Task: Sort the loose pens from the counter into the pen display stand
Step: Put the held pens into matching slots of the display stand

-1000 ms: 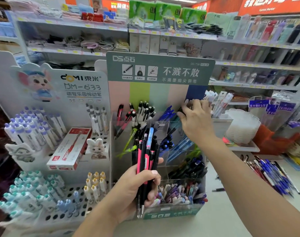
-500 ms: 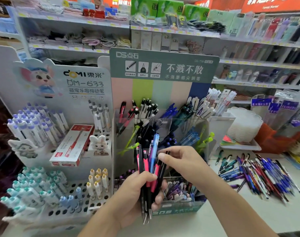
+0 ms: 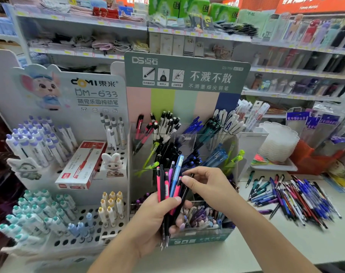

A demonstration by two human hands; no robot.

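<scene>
Pink, black, blue and purple pens are held as a bundle of pens in the left hand. The fingers of that hand are curled tight round the bundle, and the pens stand almost upright with their tips poking out below the hand. One black pen at the right edge of the bundle is pinched near its top by the right hand, between thumb and first finger. The two hands are close together, just in front of the pen display stand.

Just behind both hands, clear boxes of the stand are seen, with red, white, black, blue and green pens already in them. Below the right hand, the lowest box is filled with small purple and pale pens. A green sign with white writing is fixed to the top of the stand.

To the right of the right hand, well apart from it, a pile of loose pens is spread on the pale surface. Most of them are blue, red and dark green.

To the left of the left hand, a white stand with many round holes is seen, with a red and white box laid on it.
</scene>
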